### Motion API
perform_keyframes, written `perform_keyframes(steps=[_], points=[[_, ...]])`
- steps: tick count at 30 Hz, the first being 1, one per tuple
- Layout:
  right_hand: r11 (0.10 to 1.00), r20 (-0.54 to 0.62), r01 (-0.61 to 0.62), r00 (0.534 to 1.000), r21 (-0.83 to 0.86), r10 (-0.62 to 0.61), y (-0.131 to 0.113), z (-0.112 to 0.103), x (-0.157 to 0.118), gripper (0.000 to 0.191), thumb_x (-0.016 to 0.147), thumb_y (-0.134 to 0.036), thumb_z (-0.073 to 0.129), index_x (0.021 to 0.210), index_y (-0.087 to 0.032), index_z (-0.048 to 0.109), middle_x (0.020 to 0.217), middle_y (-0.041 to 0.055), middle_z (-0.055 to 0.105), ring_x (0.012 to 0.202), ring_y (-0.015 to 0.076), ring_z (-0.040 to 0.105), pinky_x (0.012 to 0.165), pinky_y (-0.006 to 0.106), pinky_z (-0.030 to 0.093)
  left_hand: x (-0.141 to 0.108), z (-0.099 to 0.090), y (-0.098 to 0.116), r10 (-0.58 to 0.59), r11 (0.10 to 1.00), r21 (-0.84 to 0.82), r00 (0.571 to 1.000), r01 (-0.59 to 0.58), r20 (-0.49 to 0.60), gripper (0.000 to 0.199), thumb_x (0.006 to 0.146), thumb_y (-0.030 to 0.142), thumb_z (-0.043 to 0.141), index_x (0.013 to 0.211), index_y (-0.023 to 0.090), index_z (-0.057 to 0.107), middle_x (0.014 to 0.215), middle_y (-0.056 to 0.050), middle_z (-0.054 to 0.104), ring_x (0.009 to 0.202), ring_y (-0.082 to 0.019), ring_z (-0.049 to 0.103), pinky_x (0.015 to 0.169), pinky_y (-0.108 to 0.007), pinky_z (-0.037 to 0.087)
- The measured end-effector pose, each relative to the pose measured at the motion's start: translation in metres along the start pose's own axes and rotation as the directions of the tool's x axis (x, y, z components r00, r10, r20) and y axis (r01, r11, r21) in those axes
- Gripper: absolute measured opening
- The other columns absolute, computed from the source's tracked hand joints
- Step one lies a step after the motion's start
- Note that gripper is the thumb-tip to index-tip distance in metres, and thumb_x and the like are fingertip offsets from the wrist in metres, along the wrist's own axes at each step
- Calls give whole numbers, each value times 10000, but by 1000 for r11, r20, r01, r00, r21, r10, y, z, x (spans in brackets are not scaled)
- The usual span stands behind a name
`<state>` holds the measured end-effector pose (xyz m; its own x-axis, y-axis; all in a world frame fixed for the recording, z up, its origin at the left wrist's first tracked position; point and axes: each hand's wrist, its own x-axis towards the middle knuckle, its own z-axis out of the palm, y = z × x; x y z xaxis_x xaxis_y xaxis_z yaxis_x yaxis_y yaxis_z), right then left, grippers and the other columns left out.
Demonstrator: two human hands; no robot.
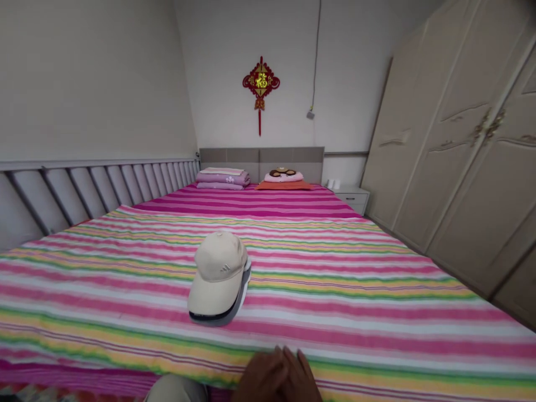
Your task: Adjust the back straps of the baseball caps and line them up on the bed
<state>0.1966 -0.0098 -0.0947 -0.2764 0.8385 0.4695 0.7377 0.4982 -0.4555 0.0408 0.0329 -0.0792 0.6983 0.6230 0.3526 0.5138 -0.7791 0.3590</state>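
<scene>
At the bottom edge of the view, my left hand point(260, 375) and my right hand point(299, 377) are pressed against each other just above the near edge of the bed. My right fingers are stretched out, with no object visible in them. The left hand is blurred and its fingers fold toward the right one, so their state is unclear. Ahead and to the left lies a beige baseball cap point(220, 262), brim toward me, apart from both hands. Beneath it show a dark brim and a grey-white edge, seemingly of other caps stacked under it.
A striped sheet point(355, 290) covers the bed. Folded purple bedding point(221, 178) and a pink pillow point(283, 176) lie by the headboard point(293, 158). A metal railing point(113, 184) runs along the left. A nightstand point(352, 196) and tall wardrobe point(444, 134) stand right. My knee point(178, 388) shows below.
</scene>
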Motion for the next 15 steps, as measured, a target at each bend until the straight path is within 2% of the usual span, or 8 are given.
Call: perform_keyframes(steps=[1,3,5,8,10,12,14,15], points=[[1000,5,-22,1000,-2,22,-1,-13,6,574,695,-181,592,1225,-340,442,1244,36,497,1133,311,458,947,524,351,3,-6,1,-21,999,45,999,22,-25,554,741,134,383,1264,315,393,1247,-56,503,1141,-233,460,956,-445,362],[989,-72,-145,987,30,147,0,-42,14,573,674,-172,602,1220,-279,466,1290,74,446,1174,313,409,987,536,273,3,-18,-2,-116,975,178,988,133,-103,614,693,71,394,1289,215,368,1320,-105,412,1223,-260,349,987,-492,291],[956,-159,-265,946,124,282,9,-69,10,486,664,-210,620,1141,-270,548,1251,69,500,1170,300,419,1008,524,224,-4,-29,-8,-216,928,282,968,245,-129,621,652,68,434,1259,197,413,1332,-115,393,1237,-279,319,982,-496,284],[863,-327,-436,802,254,501,36,-109,-24,366,622,-290,655,985,-252,637,1164,72,582,1151,300,437,1019,505,176,-31,-44,-20,-284,891,347,956,291,-73,657,629,89,466,1270,218,396,1361,-99,347,1248,-271,302,992,-457,280],[796,-408,-539,685,274,604,55,-134,-59,368,546,-312,681,904,-232,646,1126,89,601,1163,331,409,1018,524,137,-54,-49,-25,-328,854,394,940,339,-96,692,622,74,440,1293,222,356,1378,-88,315,1263,-262,272,995,-461,271],[735,-502,-631,564,249,655,69,-155,-95,355,526,-359,654,839,-193,630,1112,141,589,1196,373,343,1005,544,144,-75,-48,-27,-354,820,429,924,380,-143,695,624,67,419,1299,213,343,1382,-89,308,1274,-258,242,996,-460,276],[675,-514,-693,494,254,701,72,-166,-124,338,521,-379,623,789,-172,613,1059,185,593,1160,402,375,985,536,211,-89,-44,-27,-340,810,444,924,383,-176,684,627,68,413,1298,185,344,1381,-104,307,1283,-253,206,997,-437,292],[645,-517,-716,459,267,723,69,-166,-134,321,523,-379,613,782,-190,607,1020,166,609,1111,399,427,960,536,256,-93,-41,-26,-328,812,446,927,376,-184,680,626,68,414,1295,168,346,1380,-114,307,1286,-252,191,998,-424,301]])
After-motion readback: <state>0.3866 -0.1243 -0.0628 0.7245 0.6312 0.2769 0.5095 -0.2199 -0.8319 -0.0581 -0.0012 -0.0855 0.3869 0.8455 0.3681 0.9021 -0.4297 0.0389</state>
